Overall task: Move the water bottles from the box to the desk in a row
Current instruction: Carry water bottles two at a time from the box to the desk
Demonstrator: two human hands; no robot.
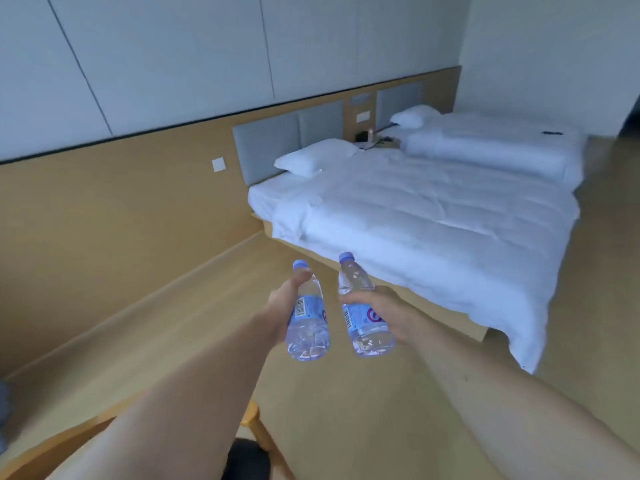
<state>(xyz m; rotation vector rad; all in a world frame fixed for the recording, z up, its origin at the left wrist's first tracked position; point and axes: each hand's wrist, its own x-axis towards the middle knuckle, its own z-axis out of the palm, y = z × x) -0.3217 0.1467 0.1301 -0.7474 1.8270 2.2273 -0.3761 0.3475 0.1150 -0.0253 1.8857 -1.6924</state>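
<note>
I hold two clear water bottles with blue caps and blue labels out in front of me, above the wooden floor. My left hand (282,303) grips the left bottle (308,327) around its upper half. My right hand (379,311) is wrapped around the middle of the right bottle (363,317). Both bottles tilt slightly, caps pointing away from me. No box and no desk surface can be seen clearly.
Two beds with white duvets (433,209) fill the right side, a small nightstand (375,142) between them. A wood-panelled wall (121,209) runs along the left. A wooden chair with a dark seat (247,455) sits below my arms at the bottom edge.
</note>
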